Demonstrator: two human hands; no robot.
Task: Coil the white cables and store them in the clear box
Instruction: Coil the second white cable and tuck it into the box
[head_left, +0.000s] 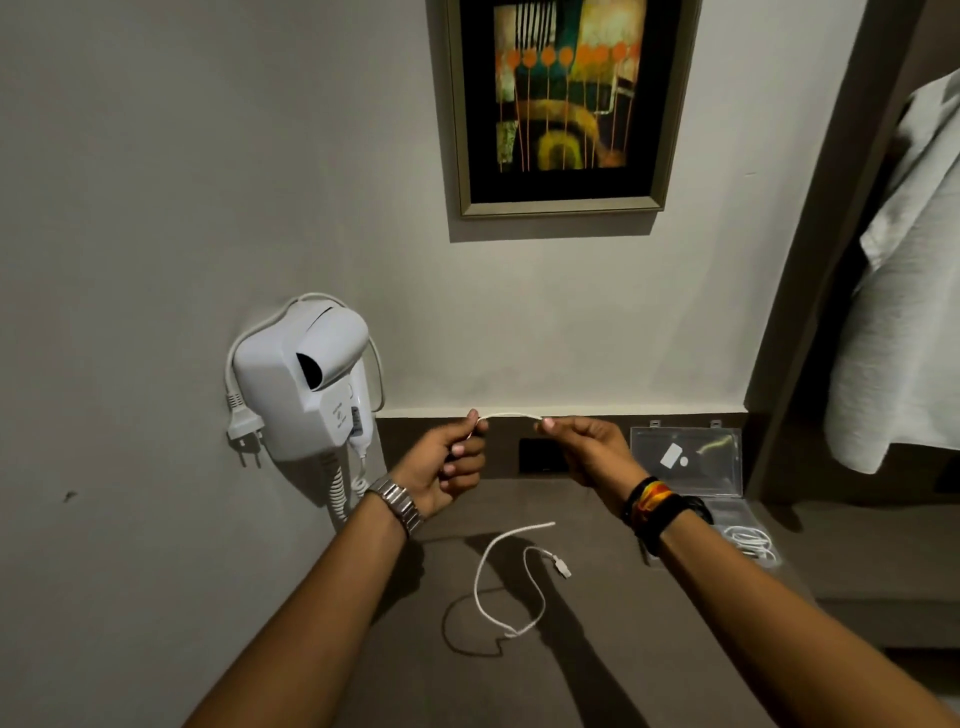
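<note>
A short stretch of white cable (510, 416) runs between my two hands above the brown counter (587, 639). My left hand (451, 462) pinches one end and my right hand (587, 447) pinches the other. Whether this is the same cable as the loose white cable (488, 577) lying below in an open loop, with a USB plug (562, 566) at one end, I cannot tell. The clear box (685, 460) stands open at the right, its lid raised against the back. A coiled white cable (750, 543) lies inside its base.
A white wall-mounted hair dryer (306, 379) with a dangling plug (245, 431) hangs at the left. A framed picture (563, 104) is on the wall above. A pale cloth (914, 291) hangs at the right. A dark socket plate (540, 456) sits behind my hands.
</note>
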